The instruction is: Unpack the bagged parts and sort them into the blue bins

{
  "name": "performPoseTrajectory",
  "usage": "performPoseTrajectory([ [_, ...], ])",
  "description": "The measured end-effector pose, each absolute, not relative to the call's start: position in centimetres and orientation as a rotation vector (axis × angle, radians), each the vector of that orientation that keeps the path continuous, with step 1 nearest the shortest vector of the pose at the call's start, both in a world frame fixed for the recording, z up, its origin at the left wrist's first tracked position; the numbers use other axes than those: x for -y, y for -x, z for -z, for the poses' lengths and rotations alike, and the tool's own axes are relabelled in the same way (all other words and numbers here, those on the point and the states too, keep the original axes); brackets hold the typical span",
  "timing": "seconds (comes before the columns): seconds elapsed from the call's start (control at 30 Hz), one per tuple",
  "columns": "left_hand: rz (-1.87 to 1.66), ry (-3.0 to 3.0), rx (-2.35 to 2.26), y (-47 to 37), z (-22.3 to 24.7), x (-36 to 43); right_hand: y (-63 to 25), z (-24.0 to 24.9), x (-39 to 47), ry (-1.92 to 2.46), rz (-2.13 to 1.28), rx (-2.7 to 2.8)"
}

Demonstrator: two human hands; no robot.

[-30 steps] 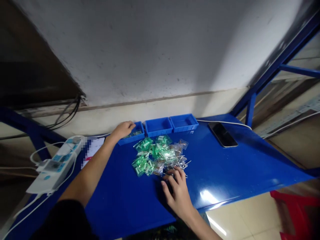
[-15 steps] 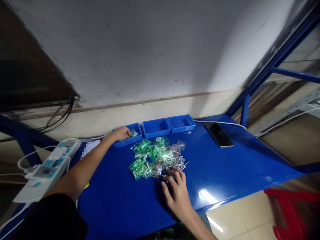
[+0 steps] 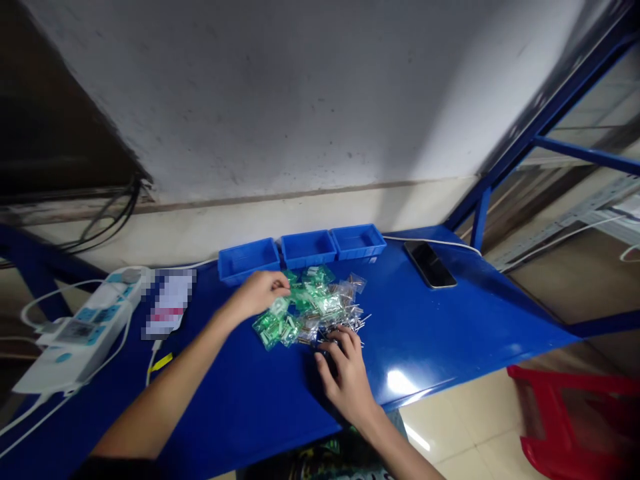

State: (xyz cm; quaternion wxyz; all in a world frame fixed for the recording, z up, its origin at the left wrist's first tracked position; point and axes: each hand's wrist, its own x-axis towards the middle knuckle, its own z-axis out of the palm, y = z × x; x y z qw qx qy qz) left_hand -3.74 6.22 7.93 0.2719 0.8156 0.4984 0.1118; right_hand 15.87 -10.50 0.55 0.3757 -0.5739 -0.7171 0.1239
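Observation:
My left hand (image 3: 261, 292) is closed, fingertips pressed together at the left edge of the pile of green plastic packets (image 3: 313, 287). What it grips, if anything, is hidden. My right hand (image 3: 345, 373) has its fingers apart and bent, with the tips at the loose metal pins (image 3: 357, 325) on the near side of the pile. Clear packets (image 3: 356, 283) with brownish pieces lie at the pile's right. Behind stand three blue bins: left (image 3: 249, 261), middle (image 3: 308, 249) and right (image 3: 358, 241). No packet shows in the left bin.
On the blue table (image 3: 425, 333) a dark phone (image 3: 430, 265) lies at the right. At the left are a white power strip (image 3: 85, 327) with cables, a partly blurred phone (image 3: 173, 300) and a yellow tag (image 3: 162, 362). A red stool (image 3: 555, 427) stands beyond the table's right edge.
My left hand has moved out of the left bin, toward me and right, to the green packets. The green packet seen in that bin no longer shows there. The view has shifted slightly.

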Motion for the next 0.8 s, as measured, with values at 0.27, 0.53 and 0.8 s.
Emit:
performPoseTrajectory([
  [0.27, -0.792, -2.216, -1.443, 1.7, -5.5, -2.3, -16.1, 0.0, 10.8, 1.472, -0.275, 1.748],
  [0.53, -0.831, -1.992, -1.750, 6.7, -3.4, 2.1, -17.4, -1.1, 8.8, 1.366, -0.231, 1.773],
  [0.8, -0.977, -1.933, -1.890, 6.3, -0.8, 1.8, -20.9, -3.0, 0.5, 1.417, 0.093, 1.693],
])
